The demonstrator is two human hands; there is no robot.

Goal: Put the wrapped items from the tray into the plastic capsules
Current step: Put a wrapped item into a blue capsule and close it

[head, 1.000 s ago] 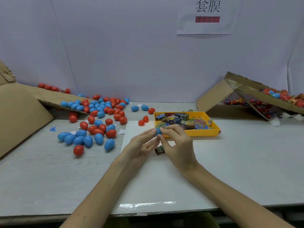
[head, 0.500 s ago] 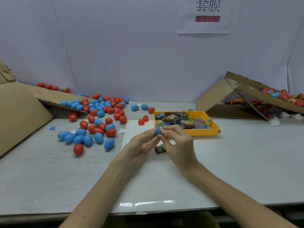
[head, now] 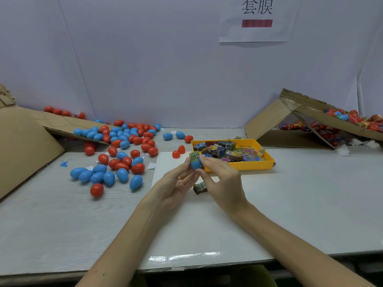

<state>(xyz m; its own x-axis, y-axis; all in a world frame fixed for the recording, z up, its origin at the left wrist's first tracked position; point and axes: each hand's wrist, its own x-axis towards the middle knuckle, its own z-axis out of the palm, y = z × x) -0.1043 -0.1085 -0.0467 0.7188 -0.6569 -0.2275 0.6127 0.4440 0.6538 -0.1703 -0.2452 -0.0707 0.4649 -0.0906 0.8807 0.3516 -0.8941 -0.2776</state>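
Left hand [head: 176,183] pinching blue capsule half [head: 195,164] upright, steadying opening; right hand [head: 223,179] pinching wrapped item [head: 194,155], likely seating it inside. Tray [head: 257,165] sitting just behind, within reach.

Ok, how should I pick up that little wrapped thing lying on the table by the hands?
Probably pinch the wrapped item across its narrow width, coming from above: it is a small oblong block lying flat on the white sheet, so its sides are easiest to reach from the top.
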